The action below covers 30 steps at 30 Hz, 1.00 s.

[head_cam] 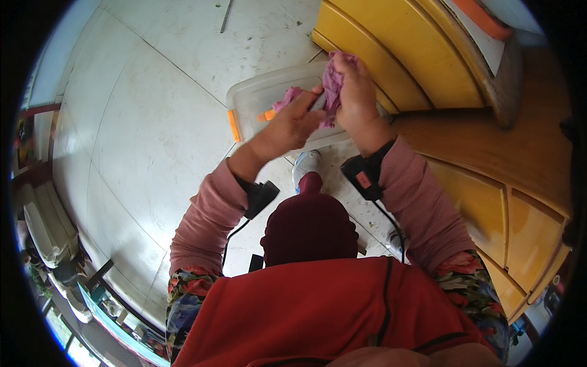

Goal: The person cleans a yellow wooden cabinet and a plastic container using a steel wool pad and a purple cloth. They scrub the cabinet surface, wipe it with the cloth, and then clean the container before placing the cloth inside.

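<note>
My right hand (360, 98) is closed on a crumpled pink cloth (333, 80), which hangs down between my two hands. My left hand (293, 119) is just left of it, its fingers touching or very near a small greyish thing (318, 101) beside the cloth; whether it grips that thing cannot be told. More pink cloth (288, 98) shows behind the left fingers, next to an orange piece (266, 115). Beneath both hands is a translucent plastic storage box or lid (243, 91) with an orange latch (234, 126) at its left end.
Yellow wooden drawers (380, 46) stand close at the upper right, with more yellow cabinet fronts (467, 202) along the right. My shoe (307, 165) is on the pale tiled floor (133, 110) just below the box. A thin stick (225, 16) lies farther off.
</note>
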{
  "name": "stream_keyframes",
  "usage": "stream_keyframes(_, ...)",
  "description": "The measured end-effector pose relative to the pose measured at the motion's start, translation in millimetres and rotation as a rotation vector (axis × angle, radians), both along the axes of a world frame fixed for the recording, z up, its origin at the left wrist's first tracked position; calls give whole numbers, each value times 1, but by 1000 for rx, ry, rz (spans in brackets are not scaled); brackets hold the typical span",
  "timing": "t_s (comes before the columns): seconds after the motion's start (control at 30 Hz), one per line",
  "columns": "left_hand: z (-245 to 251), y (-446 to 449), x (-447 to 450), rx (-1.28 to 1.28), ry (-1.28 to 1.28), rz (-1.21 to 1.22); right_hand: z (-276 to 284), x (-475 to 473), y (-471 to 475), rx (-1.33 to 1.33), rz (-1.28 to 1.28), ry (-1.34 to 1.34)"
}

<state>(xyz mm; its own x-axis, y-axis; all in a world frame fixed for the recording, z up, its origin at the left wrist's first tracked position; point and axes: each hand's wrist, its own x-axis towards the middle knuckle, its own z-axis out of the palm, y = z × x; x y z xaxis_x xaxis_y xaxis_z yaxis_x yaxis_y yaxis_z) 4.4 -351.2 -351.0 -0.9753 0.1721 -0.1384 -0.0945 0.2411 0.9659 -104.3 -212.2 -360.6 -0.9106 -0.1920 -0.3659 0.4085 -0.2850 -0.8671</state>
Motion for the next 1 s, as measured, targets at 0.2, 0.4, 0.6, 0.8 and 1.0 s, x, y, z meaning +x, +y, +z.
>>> stream_keyframes(0.2,-21,-17,-18,-703,484,244,16,-12,19,-478,73,-76)
stream_keyframes(0.4,-39,28,-49,-583,451,157,-20,-10,-14,74,-138,303)
stream_keyframes(0.6,-22,40,-54,-442,523,105,-12,-48,16,34,-211,29)
stream_keyframes(0.8,-31,31,-44,-465,429,169,-4,-45,32,-475,-215,-209)
stream_keyframes(1.0,-44,21,-37,-537,507,367,4,-30,41,-462,-160,-199)
